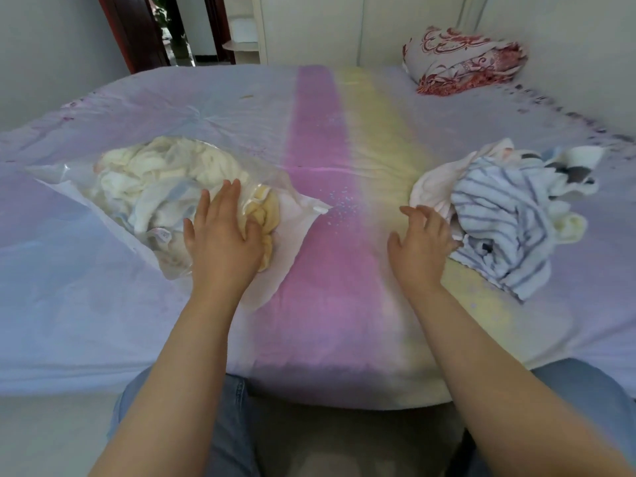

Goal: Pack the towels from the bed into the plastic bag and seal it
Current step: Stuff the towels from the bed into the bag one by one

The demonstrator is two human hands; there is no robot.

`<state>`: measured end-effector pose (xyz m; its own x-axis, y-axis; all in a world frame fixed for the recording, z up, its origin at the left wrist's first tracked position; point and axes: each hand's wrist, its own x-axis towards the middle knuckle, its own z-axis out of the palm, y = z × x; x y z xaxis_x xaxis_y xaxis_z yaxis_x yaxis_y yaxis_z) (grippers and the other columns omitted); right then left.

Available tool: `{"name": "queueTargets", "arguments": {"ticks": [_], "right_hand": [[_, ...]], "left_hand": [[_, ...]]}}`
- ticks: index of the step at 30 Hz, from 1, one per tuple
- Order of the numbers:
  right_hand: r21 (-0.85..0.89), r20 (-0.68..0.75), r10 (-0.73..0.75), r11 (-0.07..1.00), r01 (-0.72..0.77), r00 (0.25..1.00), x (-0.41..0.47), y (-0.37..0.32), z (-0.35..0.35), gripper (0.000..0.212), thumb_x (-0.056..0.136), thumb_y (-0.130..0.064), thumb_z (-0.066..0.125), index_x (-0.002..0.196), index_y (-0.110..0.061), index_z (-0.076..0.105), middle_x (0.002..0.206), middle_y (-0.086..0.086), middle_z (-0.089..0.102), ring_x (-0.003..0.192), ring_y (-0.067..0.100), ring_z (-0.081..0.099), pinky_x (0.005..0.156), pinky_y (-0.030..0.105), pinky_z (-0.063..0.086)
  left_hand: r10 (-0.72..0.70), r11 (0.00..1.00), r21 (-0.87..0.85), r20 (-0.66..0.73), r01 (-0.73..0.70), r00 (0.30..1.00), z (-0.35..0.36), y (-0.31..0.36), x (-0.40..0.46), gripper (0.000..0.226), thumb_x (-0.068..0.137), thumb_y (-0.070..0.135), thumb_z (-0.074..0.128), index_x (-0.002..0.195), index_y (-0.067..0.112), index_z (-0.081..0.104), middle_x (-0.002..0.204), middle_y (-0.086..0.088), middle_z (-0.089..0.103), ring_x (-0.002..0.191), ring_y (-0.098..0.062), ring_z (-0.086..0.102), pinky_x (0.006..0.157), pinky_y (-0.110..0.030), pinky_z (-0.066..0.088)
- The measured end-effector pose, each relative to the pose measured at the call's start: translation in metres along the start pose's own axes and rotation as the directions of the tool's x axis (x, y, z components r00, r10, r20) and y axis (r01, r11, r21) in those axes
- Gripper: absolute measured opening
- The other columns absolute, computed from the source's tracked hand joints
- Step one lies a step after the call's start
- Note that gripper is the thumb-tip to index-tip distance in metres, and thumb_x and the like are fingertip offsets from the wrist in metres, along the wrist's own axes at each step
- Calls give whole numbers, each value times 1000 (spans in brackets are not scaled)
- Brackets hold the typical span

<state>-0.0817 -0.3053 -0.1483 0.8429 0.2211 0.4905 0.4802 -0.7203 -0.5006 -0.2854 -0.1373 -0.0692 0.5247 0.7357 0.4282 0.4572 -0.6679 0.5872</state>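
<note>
Pressing bag (103, 187) flat-palmed (left hand (223, 235)), right hand (421, 247) half-curled touching towels (509, 215).

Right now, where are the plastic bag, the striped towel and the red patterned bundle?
plastic bag (296, 215): head view, bare flap at its mouth.
striped towel (499, 215): head view, middle of its folds.
red patterned bundle (461, 60): head view, its centre.

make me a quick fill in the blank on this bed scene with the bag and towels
1. The left hand presses flat on the clear plastic bag, which lies on the person's ____ side.
2. The right hand reaches the loose pile topped by a white towel with blue ____.
3. The red floral quilt sits at the bed's far ____ corner.

Missing: left; stripes; right
</note>
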Motion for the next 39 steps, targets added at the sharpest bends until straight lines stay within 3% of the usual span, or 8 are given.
{"name": "queueTargets", "arguments": {"ticks": [5,8,15,18,21,26,34,39], "right_hand": [[-184,41,411,899,-397,911,50,60,-23,70,92,-29,54,151,-21,17,160,18,2,141,46,17,111,58,21],[-111,156,469,883,-456,870,49,78,-29,65,87,-24,54,143,-9,26,142,26,37,123,45,43,100,52,40],[2,298,210,975,-220,931,26,16,-40,36,90,-32,54,121,-15,50,107,10,61,98,31,59,75,34,41],[272,638,-43,947,-173,769,9,-32,-59,58,83,-32,67,132,-20,40,95,-1,61,87,21,61,71,28,47],[510,783,-332,826,-238,527,9,-62,-80,31,84,-24,71,113,-24,57,104,-4,66,97,10,64,87,23,49],[311,438,-70,947,-77,896,19,-69,-56,34,88,-43,57,118,-30,51,119,4,48,104,25,56,83,34,43],[-53,740,64,998,-37,669,-28,-50,-1,95,72,-78,52,146,-51,-2,156,-5,-30,145,38,-18,112,62,5],[-58,647,30,998,10,762,-35,-42,-5,52,89,-22,48,138,-36,39,137,13,48,115,35,52,89,38,44]], "left_hand": [[-24,992,-124,-25,21,999,4,9,2,47,100,19,33,146,21,38,155,2,35,148,-20,18,119,-49,10],[-38,979,-204,-34,31,999,6,11,2,46,101,20,31,145,21,39,154,2,37,147,-18,20,120,-46,14],[-60,954,-296,-11,54,998,13,13,3,47,101,21,29,146,24,38,153,8,37,147,-13,20,120,-40,15],[-78,939,-337,-4,72,997,10,12,5,46,101,22,29,146,25,39,153,8,38,146,-12,21,120,-37,16],[-91,921,-379,6,86,996,5,12,6,45,102,22,29,145,25,40,152,7,39,145,-11,25,120,-35,19],[-98,906,-411,22,98,995,-3,8,4,45,102,22,30,145,26,40,151,8,39,144,-11,26,119,-36,21],[-142,874,-462,53,151,988,-11,6,5,44,101,23,31,142,29,44,148,8,43,142,-12,30,118,-39,24],[-131,856,-491,91,159,987,-19,7,8,43,101,21,33,142,26,44,148,5,44,140,-11,34,117,-34,26]]}}
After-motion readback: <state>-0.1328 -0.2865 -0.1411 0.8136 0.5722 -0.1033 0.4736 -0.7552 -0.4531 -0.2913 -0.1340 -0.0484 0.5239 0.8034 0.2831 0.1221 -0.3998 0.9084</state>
